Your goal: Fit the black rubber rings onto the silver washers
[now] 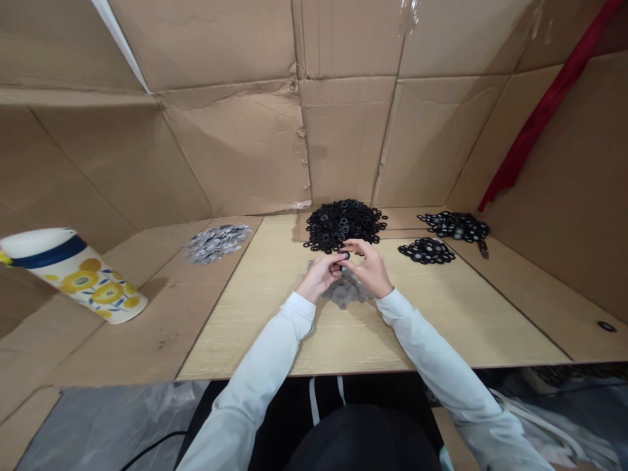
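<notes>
Both hands meet over the middle of the board. My left hand (pixel 321 275) is closed, its fingertips pinching a small black ring (pixel 346 256). From the other side my right hand (pixel 371 269) grips the same ring between thumb and fingers. Below the hands lies a pile of pale translucent discs (pixel 346 292), partly hidden by them. Just beyond the fingertips rises a large heap of black rings (pixel 343 222). To the right of the hands sits a smaller pile of black rings with pale centres (pixel 426 250).
Another pile of rings with pale centres (pixel 456 226) lies at the back right. Grey discs (pixel 216 243) are heaped at the left. A flower-patterned tumbler (pixel 93 278) stands far left. One loose black ring (pixel 607 326) lies far right. Cardboard walls (pixel 235 144) enclose the table.
</notes>
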The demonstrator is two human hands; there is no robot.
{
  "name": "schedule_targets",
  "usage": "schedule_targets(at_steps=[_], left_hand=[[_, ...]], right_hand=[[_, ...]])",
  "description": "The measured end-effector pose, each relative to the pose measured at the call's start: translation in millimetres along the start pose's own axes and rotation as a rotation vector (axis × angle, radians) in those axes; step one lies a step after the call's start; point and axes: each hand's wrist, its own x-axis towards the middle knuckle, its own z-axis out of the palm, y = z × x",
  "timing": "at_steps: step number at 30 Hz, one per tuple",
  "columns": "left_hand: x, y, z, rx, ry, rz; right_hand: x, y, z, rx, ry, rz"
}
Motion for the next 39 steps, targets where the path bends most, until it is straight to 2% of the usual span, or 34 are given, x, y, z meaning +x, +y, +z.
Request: schedule_targets(at_steps=[3,6,11,14,17,20,23,28,33,39], left_hand=[[-1.1,-2.5,1.1,-0.015,0.013,0.007],[-2.1,-3.9,1.1,0.028,0.009,0.033],[-2.5,-2.7,1.0,0.139,0.005,0.081],[-1.4,-1.3,-0.6,0.132,0.036,0.067],[0.9,-1.5,-4.7,0.134,0.056,0.083],[3.1,-3.2,-9.1,0.154,0.063,0.107],[3.5,-4.5,-10.9,0.162,0.058,0.105],[1.1,-4.2,-9.2,0.193,0.067,0.105],[-1.6,-3.6,-7.4,0.227,0.062,0.100],[-4.4,-4.1,-5.4,0.277,0.080,0.088]], right_hand=[[-4.6,-0.4,6.5,-0.087,0.070,0.003],[-5.3,-0.6,7.8,-0.134,0.085,-0.015],[8.0,13.1,-9.5,-0.084,-0.022,-0.022],[18.0,39.2,-27.3,-0.034,0.017,0.126],[21.4,71.7,-40.3,0.009,-0.046,0.287],[18.8,94.3,-43.4,0.144,-0.096,0.385],[15.2,101.2,-40.7,0.219,-0.149,0.413],[13.7,101.1,-38.7,0.029,-0.197,0.346],[14.3,98.6,-44.9,-0.270,-0.322,0.271],[20.9,76.6,-40.4,-0.584,-0.588,0.139]])
